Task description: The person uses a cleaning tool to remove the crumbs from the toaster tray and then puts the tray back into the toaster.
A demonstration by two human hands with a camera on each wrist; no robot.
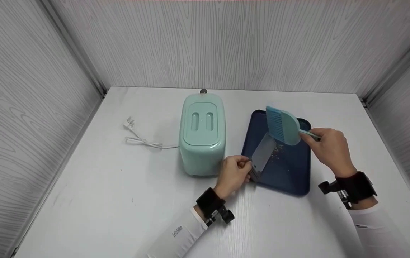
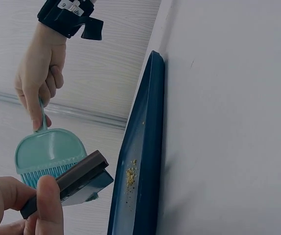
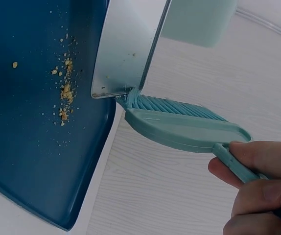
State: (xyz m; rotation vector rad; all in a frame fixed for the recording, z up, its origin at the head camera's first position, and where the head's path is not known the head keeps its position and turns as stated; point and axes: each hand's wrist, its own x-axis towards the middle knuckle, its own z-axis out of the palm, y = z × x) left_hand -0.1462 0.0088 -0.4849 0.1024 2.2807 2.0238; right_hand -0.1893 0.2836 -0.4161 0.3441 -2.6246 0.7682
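Observation:
My left hand (image 1: 232, 173) pinches the dark end of a shiny metal crumb tray (image 1: 263, 153) between thumb and fingers. It is held tilted over the left part of a dark blue tray (image 1: 289, 179). My right hand (image 1: 331, 146) grips the thin handle of a mint-green brush (image 1: 291, 129) with blue-green bristles. In the right wrist view, the bristles (image 3: 175, 107) touch the far end of the crumb tray, where a few specks cling. Yellow-brown crumbs (image 3: 67, 93) lie scattered on the blue tray.
A mint-green toaster (image 1: 203, 157) with its lid on stands just left of my left hand. Its white cord and plug (image 1: 128, 124) lie on the white table (image 1: 118, 200) further left. Grey wood-patterned panels (image 1: 205, 43) enclose the back and sides.

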